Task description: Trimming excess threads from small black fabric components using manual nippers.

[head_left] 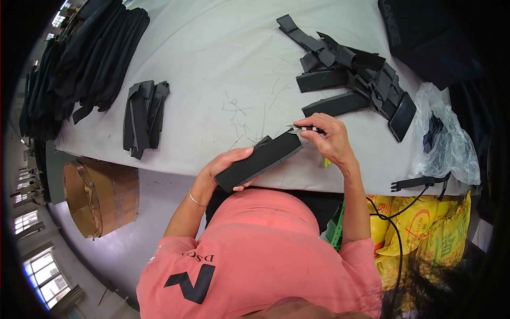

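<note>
My left hand (226, 166) grips a long black padded strap piece (260, 159) by its near end, holding it slanted over the table's front edge. My right hand (325, 137) holds small metal thread snips (298, 128) at the far end of that piece, blades touching the black fabric. Thin loose threads lie on the grey table (212, 64) just beyond my hands.
A jumbled heap of black strap pieces (350, 72) lies at the back right, a small neat stack (143, 114) at the left, a big pile of black fabric (85, 58) far left. A clear plastic bag (443, 141), a black buckle strap (419, 183), a cardboard drum (101, 194) and a yellow sack (425, 234) are nearby.
</note>
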`<state>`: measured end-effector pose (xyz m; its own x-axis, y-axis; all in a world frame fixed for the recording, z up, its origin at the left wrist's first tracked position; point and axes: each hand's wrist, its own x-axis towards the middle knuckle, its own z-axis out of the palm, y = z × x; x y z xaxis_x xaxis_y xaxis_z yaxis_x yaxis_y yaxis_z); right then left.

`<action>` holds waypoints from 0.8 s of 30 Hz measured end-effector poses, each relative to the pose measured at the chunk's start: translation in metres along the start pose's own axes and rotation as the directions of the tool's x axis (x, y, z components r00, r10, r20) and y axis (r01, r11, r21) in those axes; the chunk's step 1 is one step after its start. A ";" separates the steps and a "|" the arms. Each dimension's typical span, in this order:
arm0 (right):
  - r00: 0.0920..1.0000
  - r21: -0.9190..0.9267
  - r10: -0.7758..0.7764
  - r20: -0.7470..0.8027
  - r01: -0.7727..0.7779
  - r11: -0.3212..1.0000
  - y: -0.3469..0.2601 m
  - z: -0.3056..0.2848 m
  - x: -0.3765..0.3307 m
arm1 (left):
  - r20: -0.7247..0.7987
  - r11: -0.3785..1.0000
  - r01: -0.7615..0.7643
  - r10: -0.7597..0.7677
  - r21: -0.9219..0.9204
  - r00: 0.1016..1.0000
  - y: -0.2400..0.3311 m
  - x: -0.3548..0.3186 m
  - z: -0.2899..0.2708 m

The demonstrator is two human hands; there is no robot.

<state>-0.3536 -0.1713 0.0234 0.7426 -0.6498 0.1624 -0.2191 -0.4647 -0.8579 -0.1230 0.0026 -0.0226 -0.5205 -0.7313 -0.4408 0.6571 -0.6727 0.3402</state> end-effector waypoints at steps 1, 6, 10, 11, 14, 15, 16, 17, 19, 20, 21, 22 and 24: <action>0.999 -0.042 -0.043 -0.004 0.043 0.998 0.001 -0.001 0.000 | -0.021 1.000 -0.006 0.006 0.011 1.000 0.000 0.000 0.001; 0.996 -0.118 -0.079 -0.042 0.073 0.990 0.000 0.000 -0.001 | -0.058 0.998 -0.031 0.035 0.063 0.998 0.001 0.002 0.007; 0.992 -0.111 -0.095 -0.088 0.085 0.990 -0.004 0.001 -0.002 | -0.029 0.996 -0.016 0.019 0.093 0.999 0.005 0.003 0.007; 0.992 -0.110 -0.095 -0.089 0.085 0.990 -0.006 0.001 -0.003 | -0.037 0.993 -0.013 0.017 0.116 0.999 0.006 0.003 0.009; 0.990 -0.124 -0.094 -0.105 0.081 0.989 -0.007 0.002 -0.004 | -0.069 0.990 -0.031 0.041 0.139 0.997 0.007 0.003 0.013; 0.992 -0.145 -0.082 -0.095 0.068 0.987 -0.009 0.000 -0.005 | -0.067 0.990 -0.031 0.040 0.139 0.997 0.007 0.003 0.014; 0.994 -0.166 -0.070 -0.086 0.055 0.985 -0.010 0.000 -0.006 | -0.074 0.987 -0.032 0.044 0.160 0.996 0.007 0.003 0.014; 0.994 -0.167 -0.069 -0.086 0.054 0.984 -0.009 0.000 -0.006 | -0.081 0.983 -0.034 0.049 0.181 0.996 0.007 0.003 0.014; 0.991 -0.155 -0.114 -0.074 0.102 0.983 -0.005 0.000 -0.006 | -0.056 0.982 -0.036 0.048 0.187 0.997 0.008 0.002 0.013; 0.991 -0.152 -0.114 -0.072 0.102 0.983 -0.004 0.000 -0.005 | -0.032 0.981 -0.039 0.046 0.192 0.998 0.008 0.001 0.012; 0.993 -0.138 -0.104 -0.048 0.097 0.986 -0.003 0.000 -0.005 | -0.036 0.981 -0.040 0.048 0.188 0.998 0.007 0.000 0.013; 0.995 -0.123 -0.095 -0.023 0.091 0.988 -0.001 0.000 -0.005 | -0.039 0.979 -0.038 0.047 0.199 0.998 0.008 0.000 0.013; 0.996 0.050 -0.004 -0.084 0.008 0.999 0.013 0.002 -0.007 | -0.052 0.978 -0.038 0.049 0.203 0.997 0.010 0.002 0.017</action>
<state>-0.3606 -0.1711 0.0100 0.6873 -0.6965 0.2063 -0.1808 -0.4391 -0.8801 -0.1265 -0.0069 -0.0062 -0.4588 -0.7567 -0.4657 0.5517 -0.6535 0.5183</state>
